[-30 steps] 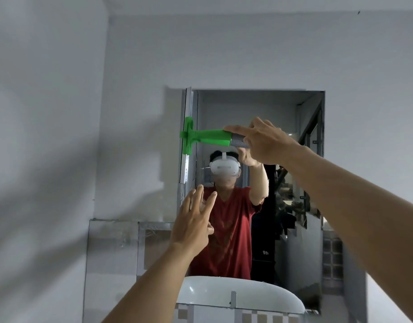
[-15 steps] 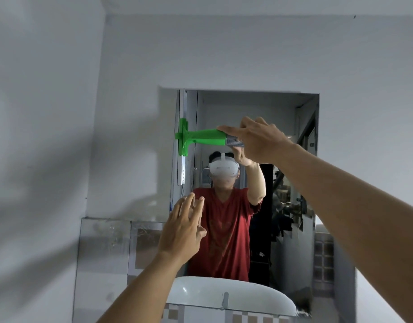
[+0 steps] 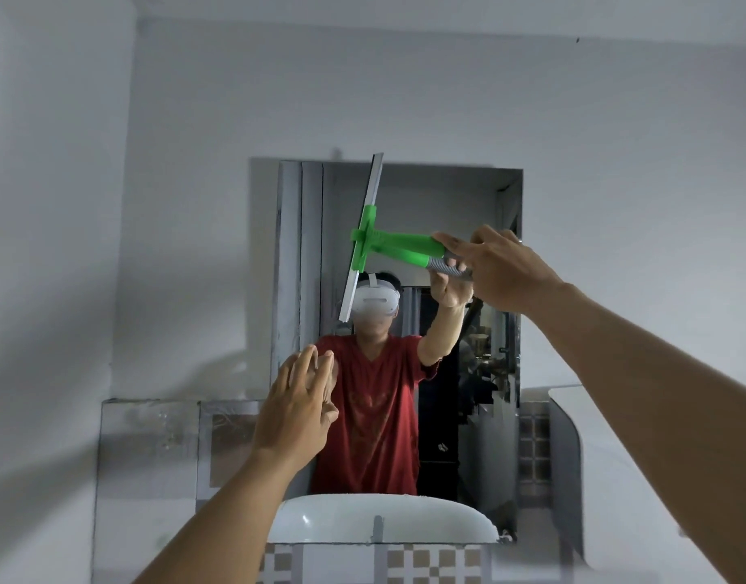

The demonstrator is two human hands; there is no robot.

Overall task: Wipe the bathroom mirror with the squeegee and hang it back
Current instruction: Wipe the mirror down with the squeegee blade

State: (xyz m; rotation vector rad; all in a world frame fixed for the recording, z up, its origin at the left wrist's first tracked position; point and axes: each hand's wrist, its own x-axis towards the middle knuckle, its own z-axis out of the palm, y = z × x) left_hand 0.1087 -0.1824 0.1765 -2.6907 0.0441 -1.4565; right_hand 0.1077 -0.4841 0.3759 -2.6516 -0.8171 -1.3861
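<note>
At the mirror (image 3: 409, 196), right hand (image 3: 504, 271) grips the squeegee (image 3: 365, 242).
Left hand (image 3: 297, 408) hovers open, empty.

There is a single view, a wide-angle camera on the person's head, facing straight at the bathroom wall and tipped slightly up, so the ceiling edge runs along the top at 12 o'clock. It stands close: the mirror (image 3: 405, 196) fills the middle of the picture, and both forearms enter from the lower edge, the left hand (image 3: 297, 408) from about 7 o'clock and the right hand (image 3: 504, 269) from about 4 o'clock. The side wall bends in at 9 o'clock from the wide lens. The mirror reflects the headset (image 3: 373, 303) carrying the camera, just left of centre, looking back at the viewer.
</note>
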